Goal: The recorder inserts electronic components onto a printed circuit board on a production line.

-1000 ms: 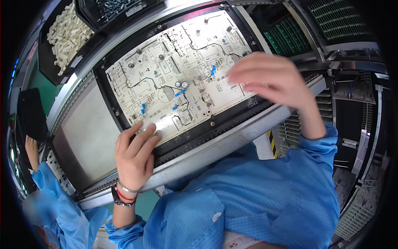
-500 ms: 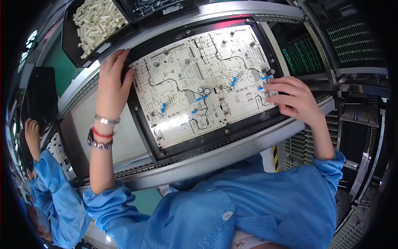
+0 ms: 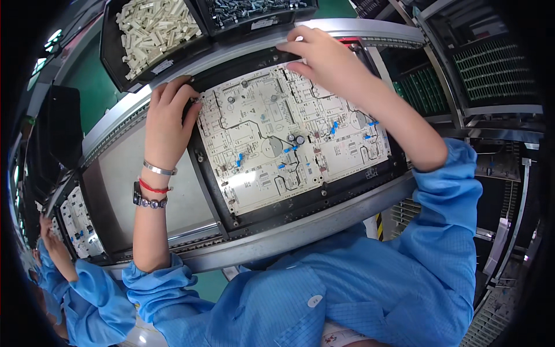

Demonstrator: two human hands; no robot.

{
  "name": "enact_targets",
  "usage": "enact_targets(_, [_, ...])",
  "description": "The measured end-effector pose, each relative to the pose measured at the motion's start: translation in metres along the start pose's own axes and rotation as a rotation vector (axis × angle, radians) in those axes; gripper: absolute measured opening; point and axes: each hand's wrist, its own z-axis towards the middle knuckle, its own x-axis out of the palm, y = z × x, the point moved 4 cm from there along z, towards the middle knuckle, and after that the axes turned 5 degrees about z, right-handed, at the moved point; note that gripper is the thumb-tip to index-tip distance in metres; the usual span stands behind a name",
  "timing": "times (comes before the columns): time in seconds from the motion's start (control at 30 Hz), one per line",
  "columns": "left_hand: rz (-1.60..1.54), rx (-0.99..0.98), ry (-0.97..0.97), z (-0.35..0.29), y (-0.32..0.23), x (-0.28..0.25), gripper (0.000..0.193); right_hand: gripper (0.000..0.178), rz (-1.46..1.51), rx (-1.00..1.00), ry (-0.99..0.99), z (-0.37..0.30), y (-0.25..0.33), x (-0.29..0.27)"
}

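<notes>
A white circuit board [image 3: 248,188], with black traces, blue parts and small round capacitors, lies in a black carrier frame [image 3: 272,209]. My left hand [image 3: 169,124] rests at the frame's upper left corner, fingers bent over it and thumb apart; I see nothing held in it. At the frame's far edge, near the middle, is my right hand [image 3: 318,55], thumb and fingers apart and empty as far as I can see. My right forearm crosses over the board's upper right part and hides some of it.
Beyond the metal rail [image 3: 277,231] stand a black bin of off-white parts [image 3: 156,34] and a bin of dark small parts [image 3: 254,8]. Racks of green boards [image 3: 422,87] are at right. A co-worker's arm [image 3: 60,254] reaches in at far left, beside another white board [image 3: 81,222].
My right hand has moved from the board's right edge to the frame's far edge. My left hand stays at the upper left corner, its fingers more bent. The view has shifted slightly.
</notes>
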Motion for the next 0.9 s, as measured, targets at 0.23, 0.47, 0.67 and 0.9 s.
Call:
enact_targets(0.23, [-0.127,-0.056,-0.012,0.001,0.006,0.006,0.019,0.01,0.035,0.089,-0.163,0.002,0.004,0.015])
enact_targets(0.47, [-0.023,-0.019,-0.05,-0.014,-0.012,-0.021,0.034,0.015,-0.078,0.245,-0.05,-0.01,-0.007,-0.028])
enact_targets(0.67, [-0.314,0.359,-0.367,-0.036,-0.08,-0.118,0.048,0.017,-0.26,0.37,-0.152,-0.078,-0.083,-0.066])
enact_targets(0.9, [-0.025,0.584,-0.229,-0.063,-0.115,-0.183,0.055,0.014,-0.094,0.411,-0.185,-0.064,-0.089,-0.045])
